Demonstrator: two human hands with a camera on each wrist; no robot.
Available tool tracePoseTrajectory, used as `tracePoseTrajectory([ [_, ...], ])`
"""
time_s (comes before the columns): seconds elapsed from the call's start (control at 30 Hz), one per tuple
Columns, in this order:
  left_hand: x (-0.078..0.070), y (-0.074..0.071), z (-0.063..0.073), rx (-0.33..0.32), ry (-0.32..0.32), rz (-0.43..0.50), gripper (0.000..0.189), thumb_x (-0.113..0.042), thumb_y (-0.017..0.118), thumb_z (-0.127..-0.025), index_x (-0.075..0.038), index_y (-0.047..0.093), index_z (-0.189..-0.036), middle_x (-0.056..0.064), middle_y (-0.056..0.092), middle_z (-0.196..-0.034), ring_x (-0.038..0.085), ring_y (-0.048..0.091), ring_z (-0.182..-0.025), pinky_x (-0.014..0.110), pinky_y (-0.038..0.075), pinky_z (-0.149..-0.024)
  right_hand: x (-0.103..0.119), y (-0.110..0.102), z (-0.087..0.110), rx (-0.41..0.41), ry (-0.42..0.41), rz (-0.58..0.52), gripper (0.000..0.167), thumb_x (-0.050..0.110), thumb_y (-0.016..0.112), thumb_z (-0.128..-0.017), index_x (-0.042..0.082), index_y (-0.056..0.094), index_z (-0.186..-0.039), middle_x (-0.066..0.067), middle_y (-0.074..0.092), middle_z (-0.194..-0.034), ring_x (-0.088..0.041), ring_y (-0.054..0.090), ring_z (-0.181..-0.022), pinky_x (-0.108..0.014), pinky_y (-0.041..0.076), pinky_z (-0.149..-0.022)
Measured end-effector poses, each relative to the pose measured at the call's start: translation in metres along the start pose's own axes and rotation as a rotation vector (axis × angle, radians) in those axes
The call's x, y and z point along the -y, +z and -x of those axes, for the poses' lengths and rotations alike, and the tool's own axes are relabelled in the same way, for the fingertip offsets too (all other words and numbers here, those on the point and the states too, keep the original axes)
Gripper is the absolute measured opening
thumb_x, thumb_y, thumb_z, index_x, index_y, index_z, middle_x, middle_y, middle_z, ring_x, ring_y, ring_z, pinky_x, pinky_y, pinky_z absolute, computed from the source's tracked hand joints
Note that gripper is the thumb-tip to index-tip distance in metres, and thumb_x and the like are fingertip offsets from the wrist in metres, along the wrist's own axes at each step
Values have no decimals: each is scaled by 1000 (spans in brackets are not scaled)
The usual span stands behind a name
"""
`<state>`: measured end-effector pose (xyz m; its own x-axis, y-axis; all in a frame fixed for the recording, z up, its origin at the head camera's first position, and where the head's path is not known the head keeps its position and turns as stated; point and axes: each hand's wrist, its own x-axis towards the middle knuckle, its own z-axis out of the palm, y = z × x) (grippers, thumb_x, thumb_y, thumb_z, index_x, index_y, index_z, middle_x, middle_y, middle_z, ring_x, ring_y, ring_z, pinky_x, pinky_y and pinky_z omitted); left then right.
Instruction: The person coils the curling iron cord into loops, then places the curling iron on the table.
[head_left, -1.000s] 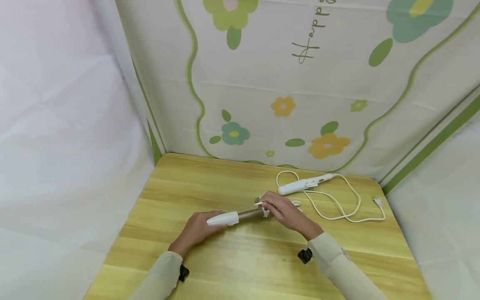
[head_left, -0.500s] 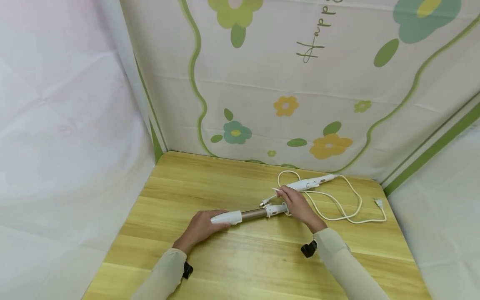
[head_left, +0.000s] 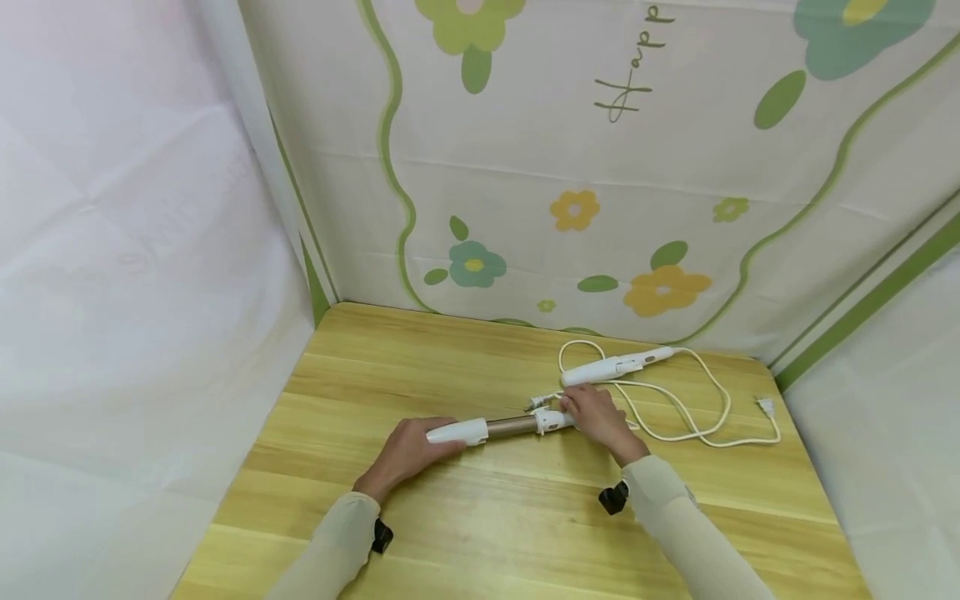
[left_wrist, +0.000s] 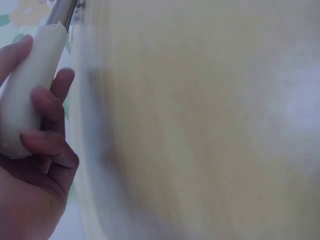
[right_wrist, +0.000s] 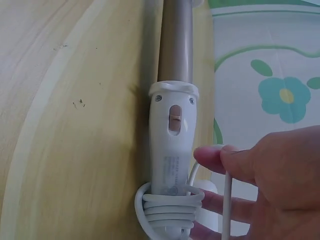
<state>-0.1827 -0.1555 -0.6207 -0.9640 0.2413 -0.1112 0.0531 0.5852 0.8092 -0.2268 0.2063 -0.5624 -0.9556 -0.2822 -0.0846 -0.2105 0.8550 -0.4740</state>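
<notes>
Right hand (head_left: pixel 600 419): dropping lower than half a second ago, pinching the white cord (right_wrist: pixel 227 200) between thumb and forefinger.
Left hand (head_left: pixel 411 452): gripping the white end (left_wrist: pixel 40 65) of the curling iron (head_left: pixel 513 427), fingers hiding some of it.
Cord coils (right_wrist: pixel 170 212): circling the iron's handle, the right hand covering them from overhead.
Handle printing (right_wrist: pixel 172 170): blurring past reading.
Second iron (head_left: pixel 600 371): lying just beyond the right hand on the wooden table (head_left: pixel 465 533).
</notes>
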Motion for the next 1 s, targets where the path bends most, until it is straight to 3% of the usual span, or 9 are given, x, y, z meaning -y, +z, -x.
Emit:
tracePoseTrajectory([
  [0.17, -2, -1, -3, 12, -9, -17, 53, -59, 86, -89, -22, 83, -127, 0, 79, -119, 15, 65, -93, 36, 53, -79, -3, 2, 3, -54, -136, 19, 23, 7, 54, -112, 4, 72, -98, -19, 73, -111, -46, 61, -119, -69, 41, -102],
  [0.37, -5, 1, -7, 62, -40, 24, 49, -59, 82, -94, -26, 81, -129, 1, 77, -131, 17, 68, -108, 42, 56, -91, -9, 7, 4, -83, -157, -8, 19, 7, 58, -111, 3, 75, -104, -21, 73, -119, -44, 61, -121, -65, 40, -100],
  [0.47, -9, 5, -10, 114, -51, 67, 49, -59, 76, -98, -21, 80, -129, 1, 78, -122, 18, 71, -95, 42, 57, -85, -14, 13, 5, -107, -152, -5, 18, 9, 61, -110, 2, 78, -108, -23, 72, -125, -43, 61, -122, -63, 40, -101],
  [0.63, -19, 12, -13, 177, -85, 117, 53, -61, 64, -106, -15, 81, -126, 5, 75, -82, 18, 64, -62, 34, 52, -72, -21, 21, 7, -141, -143, 0, 20, 11, 65, -109, 1, 81, -111, -24, 71, -129, -43, 59, -127, -63, 39, -105],
  [0.7, -21, 15, -14, 204, -110, 167, 56, -62, 59, -108, -13, 81, -124, 6, 76, -77, 16, 61, -59, 32, 51, -68, -22, 22, 8, -154, -146, 9, 20, 11, 64, -109, 1, 81, -113, -24, 71, -130, -44, 58, -129, -63, 39, -105],
  [0.8, -25, 17, -16, 267, -167, 296, 61, -62, 57, -109, -8, 78, -130, 7, 82, -87, 12, 60, -59, 27, 48, -59, -23, 24, 9, -155, -131, 12, 23, 12, 64, -110, 0, 81, -117, -24, 71, -132, -45, 55, -133, -63, 37, -106],
  [1.0, -29, 21, -17, 440, -211, 498, 58, -52, 66, -108, -2, 71, -137, 16, 84, -101, 6, 51, -56, 21, 36, -50, -23, 24, 11, -122, -46, 12, 24, 13, 63, -111, 0, 81, -119, -26, 66, -141, -46, 51, -137, -64, 39, -110],
])
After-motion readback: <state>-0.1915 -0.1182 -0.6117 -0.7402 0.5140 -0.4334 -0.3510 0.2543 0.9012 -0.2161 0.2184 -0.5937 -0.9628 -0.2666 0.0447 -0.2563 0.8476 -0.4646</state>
